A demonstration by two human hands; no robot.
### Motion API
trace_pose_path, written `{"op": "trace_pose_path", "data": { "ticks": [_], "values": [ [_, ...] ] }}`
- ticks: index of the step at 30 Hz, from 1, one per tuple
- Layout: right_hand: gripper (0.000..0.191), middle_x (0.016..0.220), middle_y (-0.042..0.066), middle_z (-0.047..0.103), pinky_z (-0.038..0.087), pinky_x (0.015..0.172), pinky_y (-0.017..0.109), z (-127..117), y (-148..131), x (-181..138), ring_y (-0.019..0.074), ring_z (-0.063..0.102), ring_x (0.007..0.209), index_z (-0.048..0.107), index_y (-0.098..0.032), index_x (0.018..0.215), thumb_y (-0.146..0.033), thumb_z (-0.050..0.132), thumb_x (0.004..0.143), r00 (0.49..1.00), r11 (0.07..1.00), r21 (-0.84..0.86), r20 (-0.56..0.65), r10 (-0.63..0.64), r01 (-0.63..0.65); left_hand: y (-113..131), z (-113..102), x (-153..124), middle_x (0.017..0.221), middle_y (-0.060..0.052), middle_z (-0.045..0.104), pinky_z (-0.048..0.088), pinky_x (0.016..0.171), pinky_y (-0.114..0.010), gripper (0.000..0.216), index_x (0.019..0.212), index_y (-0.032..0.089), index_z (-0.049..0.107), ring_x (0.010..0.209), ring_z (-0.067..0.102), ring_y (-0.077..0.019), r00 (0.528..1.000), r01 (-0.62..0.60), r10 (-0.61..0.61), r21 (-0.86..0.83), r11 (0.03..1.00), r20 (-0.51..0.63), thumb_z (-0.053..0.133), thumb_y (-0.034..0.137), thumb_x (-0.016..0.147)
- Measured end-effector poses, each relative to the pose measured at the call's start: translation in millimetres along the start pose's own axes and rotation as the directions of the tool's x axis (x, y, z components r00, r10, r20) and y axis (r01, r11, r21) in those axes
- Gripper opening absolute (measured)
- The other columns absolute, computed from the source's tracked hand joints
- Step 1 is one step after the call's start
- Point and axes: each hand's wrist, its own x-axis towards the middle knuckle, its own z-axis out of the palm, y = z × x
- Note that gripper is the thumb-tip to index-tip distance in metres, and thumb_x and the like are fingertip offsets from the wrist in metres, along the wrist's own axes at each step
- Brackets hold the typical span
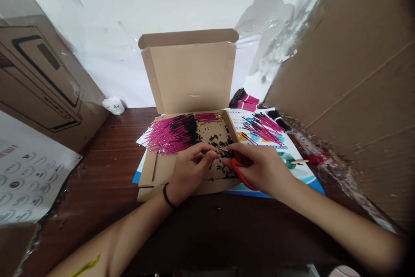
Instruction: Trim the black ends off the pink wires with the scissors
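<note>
My left hand (190,169) is closed in a pinch over an open flat cardboard box (152,169), holding a thin stick whose tip points right. My right hand (262,168) grips red-handled scissors (240,172) whose blades meet that tip. Inside the box lies a pile of pink sticks with black ends (173,133), and black clippings (220,138) are scattered over the box floor. More pink sticks (264,128) lie on a printed sheet (301,173) to the right of the box.
The box lid (189,74) stands upright at the back. A large cardboard sheet (356,87) leans on the right, a carton (39,78) on the left. Tied pink bundles (244,100) sit behind. A sticker sheet (26,177) lies left on the dark wooden table (106,173).
</note>
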Motion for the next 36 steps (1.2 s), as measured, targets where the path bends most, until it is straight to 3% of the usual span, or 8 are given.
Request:
{"op": "trace_pose_path", "data": {
  "ticks": [10,15,19,24,30,34,36],
  "values": [
    [0.029,0.074,0.004,0.071,0.041,0.054,0.024,5.7,8.0,-4.7,0.0126,0.060,0.059,0.071,-0.020,0.097,-0.042,0.058,0.084,0.997,0.997,0.020,0.024,-0.071,0.070,1.1,0.1,0.5,0.069,-0.003,0.070,0.048,0.053,-0.020,0.028,0.078,0.017,0.068,0.060,0.062,-0.0111,0.999,-0.037,0.037,-0.012,0.999,0.013,0.060,0.044,0.083],
    [0.031,0.067,0.003,0.069,0.037,0.050,0.024,6.0,9.2,-3.2,0.0126,0.058,0.055,0.073,-0.021,0.087,-0.047,0.055,0.084,0.998,1.000,0.017,0.070,0.008,-0.009,3.5,-1.2,0.2,0.068,-0.003,0.070,0.047,0.053,-0.020,0.026,0.075,0.017,0.068,0.059,0.060,-0.0102,0.998,-0.052,0.051,0.031,0.998,0.046,0.059,0.039,0.085],
    [0.024,0.062,0.002,0.067,0.033,0.049,0.024,4.7,8.1,-0.1,0.0118,0.054,0.051,0.073,-0.021,0.082,-0.042,0.059,0.080,0.989,0.996,-0.017,0.116,0.088,-0.086,3.7,-0.5,0.4,0.066,-0.002,0.069,0.046,0.052,-0.020,0.028,0.077,0.017,0.067,0.056,0.059,-0.0095,0.998,-0.007,0.008,-0.019,1.000,0.065,0.055,0.040,0.087],
    [0.028,0.062,0.003,0.066,0.033,0.050,0.025,1.9,5.8,3.0,0.0121,0.052,0.051,0.073,-0.020,0.088,-0.044,0.060,0.079,0.981,0.988,0.004,0.117,0.153,-0.154,3.2,1.1,1.3,0.062,-0.002,0.067,0.040,0.045,-0.020,0.036,0.083,0.016,0.064,0.047,0.052,-0.0087,0.994,0.055,-0.046,-0.099,0.994,0.095,0.050,0.048,0.088],
    [0.030,0.070,0.005,0.070,0.036,0.055,0.026,-0.5,5.2,3.4,0.0151,0.058,0.058,0.073,-0.020,0.093,-0.044,0.061,0.079,0.974,0.982,0.050,0.147,0.174,-0.183,4.5,0.2,0.6,0.066,-0.003,0.066,0.039,0.048,-0.021,0.039,0.086,0.016,0.063,0.050,0.048,-0.0089,0.994,0.072,-0.063,-0.099,0.993,0.088,0.046,0.050,0.090],
    [0.029,0.065,0.004,0.067,0.036,0.054,0.025,2.1,7.4,2.9,0.0144,0.057,0.056,0.073,-0.019,0.092,-0.042,0.062,0.078,0.982,0.982,0.080,0.093,0.163,-0.170,2.3,-1.8,0.7,0.070,-0.003,0.066,0.042,0.054,-0.023,0.033,0.087,0.017,0.062,0.056,0.051,-0.0101,0.991,0.105,-0.093,-0.118,0.987,0.099,0.053,0.048,0.087],
    [0.028,0.065,0.003,0.067,0.036,0.054,0.024,4.0,6.6,1.9,0.0135,0.056,0.055,0.072,-0.019,0.097,-0.038,0.062,0.078,0.988,0.981,0.114,0.026,0.152,-0.154,-1.5,-3.4,0.9,0.082,-0.005,0.068,0.046,0.064,-0.025,0.031,0.084,0.017,0.064,0.070,0.058,-0.0126,0.993,0.094,-0.081,-0.169,0.981,0.082,0.055,0.047,0.086]
  ]
}}
